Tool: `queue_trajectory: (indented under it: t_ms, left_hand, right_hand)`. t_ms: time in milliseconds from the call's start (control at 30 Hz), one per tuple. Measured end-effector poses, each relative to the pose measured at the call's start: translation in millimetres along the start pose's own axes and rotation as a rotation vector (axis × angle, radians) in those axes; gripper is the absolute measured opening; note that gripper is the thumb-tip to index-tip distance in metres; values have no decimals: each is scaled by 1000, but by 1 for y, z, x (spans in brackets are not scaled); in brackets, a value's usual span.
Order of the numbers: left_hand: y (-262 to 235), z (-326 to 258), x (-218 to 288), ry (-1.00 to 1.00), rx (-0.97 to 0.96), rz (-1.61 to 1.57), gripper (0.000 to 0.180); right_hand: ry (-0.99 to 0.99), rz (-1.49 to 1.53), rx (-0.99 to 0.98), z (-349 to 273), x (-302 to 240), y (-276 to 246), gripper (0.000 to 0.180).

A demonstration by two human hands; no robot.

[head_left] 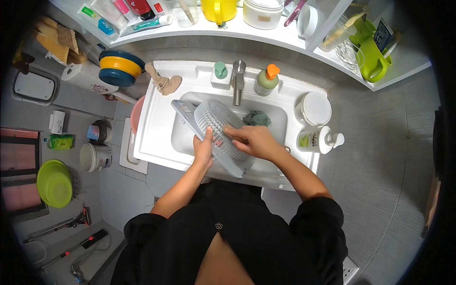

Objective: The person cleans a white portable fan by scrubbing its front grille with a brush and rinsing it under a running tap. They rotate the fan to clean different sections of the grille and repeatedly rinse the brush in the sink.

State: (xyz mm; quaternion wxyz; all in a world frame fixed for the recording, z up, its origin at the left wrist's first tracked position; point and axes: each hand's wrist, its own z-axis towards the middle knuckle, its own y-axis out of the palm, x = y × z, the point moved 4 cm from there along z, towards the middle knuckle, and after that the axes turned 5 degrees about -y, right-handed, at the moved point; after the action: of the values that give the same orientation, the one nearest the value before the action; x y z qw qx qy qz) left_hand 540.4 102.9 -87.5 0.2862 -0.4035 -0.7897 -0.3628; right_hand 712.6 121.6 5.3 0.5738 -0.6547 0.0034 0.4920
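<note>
Two bare hands are seen in the head view, brought together over a white sink (154, 128), where a grey slatted cover (209, 116) is held tilted above the basin. By the left hand (203, 151), the near-left edge of the cover is gripped, with the thumb laid on the slatted side and the fingers clamped on the frame. The right hand (258, 141) is laid over the slats from the other side, its fingers bent and its fingertips set against them; whether anything is pinched beneath cannot be told. Beyond the cover, a dark green cloth (257, 118) is seen lying in the basin, just beside the slats. At the back of the sink a metal tap (238, 83) is flanked by a white bottle with a green top (221, 77) on the left and a green bottle with an orange top (267, 81) on the right. On the right rim a round white tub (315, 109) is placed near a white pump bottle (314, 140), while a beige cloth (164, 80) is draped at the far left corner. Above, a white shelf (185, 38) is lined with tubes, a yellow cup (218, 10) and a lidded jar (262, 14).
</note>
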Motion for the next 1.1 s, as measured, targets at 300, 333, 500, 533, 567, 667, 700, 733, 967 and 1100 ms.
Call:
queue_trajectory:
  t_ms: [300, 333, 500, 533, 567, 667, 700, 733, 967, 1100]
  left_hand:
    - [0, -22, -4, 45, -20, -19, 32]
    - [0, -21, -7, 45, -22, -24, 32]
    - [-4, -17, -13, 30, -30, -10, 32]
    - [-1, -20, -11, 20, -31, -22, 31]
    - [0, -20, -12, 30, -26, -29, 31]
    - [-1, -18, -17, 41, -20, -43, 30]
    - [-2, -17, -18, 35, -23, -44, 30]
    - [-3, -17, -18, 32, -23, -46, 30]
    - [-17, -21, 2, -219, -104, -46, 40]
    - [-31, -4, 24, -349, -296, -312, 42]
  right_hand:
    - [33, 4, -77, 9, 6, 9, 38]
    - [27, -46, -64, 9, 6, 9, 37]
    - [53, -106, -4, 11, 12, 13, 36]
    - [76, -112, 3, 10, 11, 12, 36]
    - [100, -119, 11, 9, 9, 13, 36]
    - [172, -95, 87, 3, 15, 14, 34]
    - [194, -80, 121, 1, 17, 13, 33]
    - [248, -45, 173, 0, 20, 10, 34]
    - [271, 211, 142, 0, 32, -4, 45]
    - [274, 298, 141, 0, 40, 2, 49]
